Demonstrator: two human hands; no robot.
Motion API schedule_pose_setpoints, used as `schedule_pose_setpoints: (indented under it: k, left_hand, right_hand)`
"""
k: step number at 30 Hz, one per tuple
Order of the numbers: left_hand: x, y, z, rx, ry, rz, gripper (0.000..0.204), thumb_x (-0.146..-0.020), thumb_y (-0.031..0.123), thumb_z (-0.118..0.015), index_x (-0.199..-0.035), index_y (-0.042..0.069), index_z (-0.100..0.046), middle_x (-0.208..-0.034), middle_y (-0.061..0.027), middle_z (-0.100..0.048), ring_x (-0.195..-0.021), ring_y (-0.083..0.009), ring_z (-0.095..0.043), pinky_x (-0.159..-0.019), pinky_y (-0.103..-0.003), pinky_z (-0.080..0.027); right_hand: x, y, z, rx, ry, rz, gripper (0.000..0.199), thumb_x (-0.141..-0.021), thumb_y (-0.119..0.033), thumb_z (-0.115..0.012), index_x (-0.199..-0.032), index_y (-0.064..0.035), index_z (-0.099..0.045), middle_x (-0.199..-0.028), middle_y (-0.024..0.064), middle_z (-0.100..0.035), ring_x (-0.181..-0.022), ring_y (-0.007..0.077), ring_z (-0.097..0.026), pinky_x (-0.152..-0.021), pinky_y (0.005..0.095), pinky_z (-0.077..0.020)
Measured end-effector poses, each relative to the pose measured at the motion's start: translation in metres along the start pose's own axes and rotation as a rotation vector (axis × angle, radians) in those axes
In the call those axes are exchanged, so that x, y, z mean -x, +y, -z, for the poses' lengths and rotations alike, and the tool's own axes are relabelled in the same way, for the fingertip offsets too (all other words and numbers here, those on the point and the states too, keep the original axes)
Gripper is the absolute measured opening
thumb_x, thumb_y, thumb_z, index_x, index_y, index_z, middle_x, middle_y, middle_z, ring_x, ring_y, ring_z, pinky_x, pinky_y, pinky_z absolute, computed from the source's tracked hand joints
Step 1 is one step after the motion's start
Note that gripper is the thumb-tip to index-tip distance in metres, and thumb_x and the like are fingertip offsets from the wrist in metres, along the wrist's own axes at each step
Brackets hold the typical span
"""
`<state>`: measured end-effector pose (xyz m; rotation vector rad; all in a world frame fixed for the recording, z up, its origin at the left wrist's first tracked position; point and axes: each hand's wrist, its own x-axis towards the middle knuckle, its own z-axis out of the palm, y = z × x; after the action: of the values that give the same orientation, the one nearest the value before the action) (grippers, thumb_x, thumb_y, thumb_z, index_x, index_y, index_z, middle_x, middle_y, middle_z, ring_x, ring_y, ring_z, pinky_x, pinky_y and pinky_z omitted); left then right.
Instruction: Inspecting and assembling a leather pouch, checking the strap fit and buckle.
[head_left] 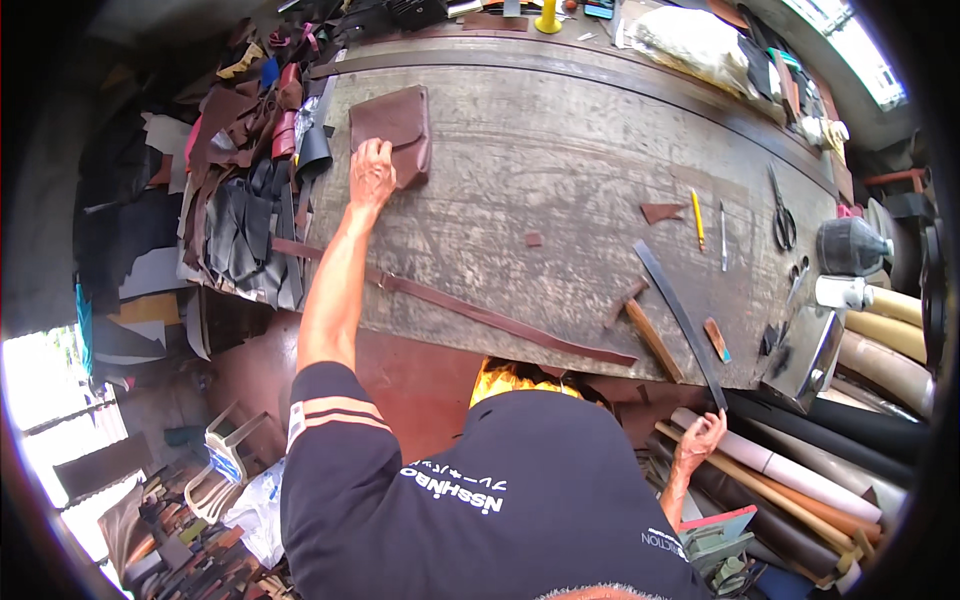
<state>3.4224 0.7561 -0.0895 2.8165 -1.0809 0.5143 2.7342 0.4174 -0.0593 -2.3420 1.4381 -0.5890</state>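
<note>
A brown leather bag [395, 115] with a curved flap lies on the far left part of the worktable. Stretched out to it, my left hand [372, 175] has its fingers curled onto the bag's flap and left edge. My right hand [698, 440], off the table's near right edge, pinches the near end of a long dark flat strip [672, 292]. That strip lies slantwise on the tabletop and juts past the edge; its material I cannot make out. Left of it rests a wooden-handled hammer [650, 340]. A brown leather strap [500, 322] runs along the near edge.
Leather scraps [240, 190] crowd the table's [480, 200] left end. To the right lie scissors [780, 210], a yellow pencil-like tool [698, 220], a thin pen-like tool [724, 238] and a brown scrap [662, 212]. Rolls of material [790, 470] are stacked at the lower right.
</note>
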Motion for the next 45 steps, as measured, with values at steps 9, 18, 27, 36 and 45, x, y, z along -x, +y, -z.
schedule_pose_setpoints:
  k: [9,18,27,36,45]
  left_hand:
    - [-0.029,-0.054,-0.078,-0.142,-0.055,-0.283,0.038,-0.084,0.008,-0.052,-0.119,-0.007,-0.054,-0.117,-0.0217,-0.060,-0.111,-0.0346,-0.059,-0.092,-0.038,-0.050]
    - [-0.056,-0.057,-0.029,0.044,-0.076,-0.102,0.024,-0.083,0.005,-0.054,-0.106,0.001,-0.056,-0.093,-0.0117,-0.058,-0.086,-0.0271,-0.062,-0.073,-0.037,-0.053]
    - [-0.075,-0.120,0.059,0.197,0.271,0.220,0.017,-0.093,0.004,-0.046,-0.102,-0.002,-0.059,-0.090,-0.0196,-0.063,-0.079,-0.0361,-0.062,-0.071,-0.040,-0.050]
    - [-0.035,0.025,0.122,1.239,-0.303,0.369,0.018,-0.100,0.011,-0.049,-0.104,0.000,-0.061,-0.079,0.0022,-0.057,-0.074,-0.0048,-0.048,-0.068,-0.022,-0.041]
    - [0.082,0.214,0.077,1.252,-0.429,0.535,0.026,-0.099,0.012,-0.045,-0.115,-0.004,-0.058,-0.096,-0.0113,-0.067,-0.089,-0.0130,-0.059,-0.082,-0.029,-0.047]
  right_hand:
    - [-0.038,-0.398,-0.211,-0.447,-0.604,0.541,0.025,-0.086,-0.012,-0.067,-0.106,-0.0003,-0.058,-0.144,0.0210,-0.036,-0.109,0.0306,-0.059,-0.089,0.0393,-0.0512]
    - [-0.039,-0.555,-0.391,-0.645,-0.461,0.238,0.036,-0.086,-0.021,-0.068,-0.108,0.0046,-0.054,-0.132,0.0319,-0.039,-0.109,0.0432,-0.054,-0.089,0.0461,-0.0486]
    - [-0.094,-0.499,-0.231,-0.396,-0.418,0.554,0.016,-0.083,-0.003,-0.066,-0.096,-0.0004,-0.057,-0.125,0.0258,-0.048,-0.103,0.0345,-0.060,-0.083,0.0394,-0.0520]
    - [-0.142,-0.344,-0.016,-0.345,-0.384,0.429,0.040,-0.067,0.009,-0.073,-0.103,-0.0016,-0.062,-0.134,0.0159,-0.048,-0.094,0.0219,-0.066,-0.083,0.0327,-0.0550]
    - [-0.165,-0.197,0.050,-0.196,-0.417,0.446,0.032,-0.072,0.010,-0.069,-0.101,-0.0037,-0.066,-0.136,0.0160,-0.047,-0.098,0.0202,-0.061,-0.087,0.0340,-0.0508]
